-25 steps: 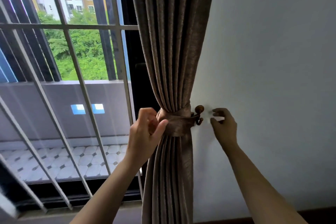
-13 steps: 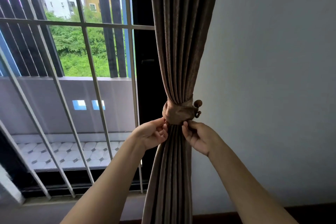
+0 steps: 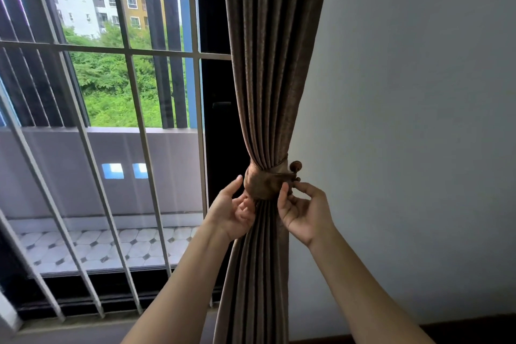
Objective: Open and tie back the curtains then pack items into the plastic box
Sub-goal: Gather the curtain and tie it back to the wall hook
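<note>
Here, brown pleated curtain (image 3: pixel 268 64) cinched by tieback (image 3: pixel 262 184), both hands' grip loose beside it

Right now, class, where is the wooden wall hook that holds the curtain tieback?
In the head view, the hook sits on the white wall, right of the tieback, just above the right hand.

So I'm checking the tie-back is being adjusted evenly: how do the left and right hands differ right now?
The left hand is open, palm up, fingers against the curtain below the tie-back band. The right hand is curled, thumb on the band, fingertips pinched near the wall hook. Both sit just below the band, on opposite sides.
</note>
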